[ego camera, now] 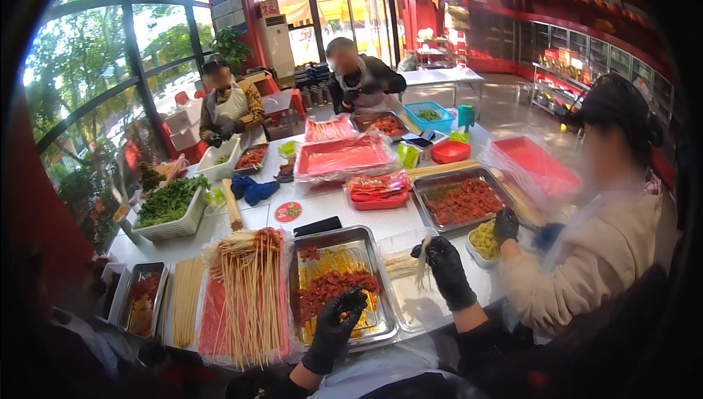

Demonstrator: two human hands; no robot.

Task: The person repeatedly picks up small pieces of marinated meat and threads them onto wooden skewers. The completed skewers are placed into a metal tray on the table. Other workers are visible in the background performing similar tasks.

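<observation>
My left hand (336, 325), in a black glove, hovers over the near side of a steel tray (387, 305). Its fingers are curled with a gap to the thumb, and nothing shows between them. Red marinated meat pieces (340, 289) lie in that tray in orange oil. Pinched in my black-gloved right hand (451, 275) is a small bunch of pale strands (423, 264), which look like enoki mushrooms. Below it sits a clear plastic tray (417, 311) with more pale strands at its far end. Left of the steel tray, loaded skewers (250, 294) lie on a plastic-wrapped pink tray (211, 316).
Bare wooden skewers (187, 300) lie at left, near a basket of greens (170, 223). A black phone (317, 226) rests behind my tray. At right, a co-worker's gloved hand (506, 226) touches a bowl of yellow-green pieces (484, 242). Another meat tray (461, 198) stands beyond. Two people work across the table.
</observation>
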